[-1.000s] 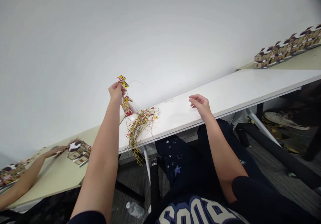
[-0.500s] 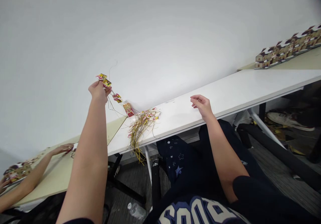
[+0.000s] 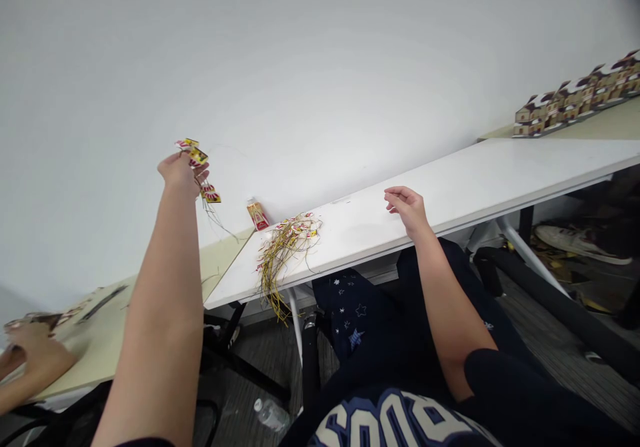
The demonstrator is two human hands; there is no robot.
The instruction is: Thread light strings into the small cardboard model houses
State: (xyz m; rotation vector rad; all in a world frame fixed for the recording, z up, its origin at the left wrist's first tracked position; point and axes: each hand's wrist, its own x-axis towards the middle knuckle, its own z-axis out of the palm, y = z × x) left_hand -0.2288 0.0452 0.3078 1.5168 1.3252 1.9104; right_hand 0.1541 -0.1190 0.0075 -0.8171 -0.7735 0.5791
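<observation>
Several small red-and-white striped pieces [image 3: 199, 157] on thin wires are in our left hand [image 3: 181, 172], left of centre in the frame, while a larger tangled bundle [image 3: 285, 241] of similar pieces lies at the middle of the frame on the white table [image 3: 355, 233], its yellowish wires hanging over the front edge. We judge the work only partly through: a few pieces are up in hand, far more lie in the bundle, and we cannot count either. Our left arm reaches up from the lower left, nearly straight, with the back of the hand towards us; thumb and fingers seem to pinch the upper pieces, though the fingertips are partly hidden, and others dangle just below. Our right hand [image 3: 407, 208] hovers right of centre over the white table, elbow bent, fingers loosely curled and holding nothing we can see. Beside the bundle, a red-and-gold container [image 3: 258, 215] stands near the wall. Model houses [image 3: 575, 100] line the upper right, and a co-worker's hands [image 3: 43, 353] blur at the lower left.
</observation>
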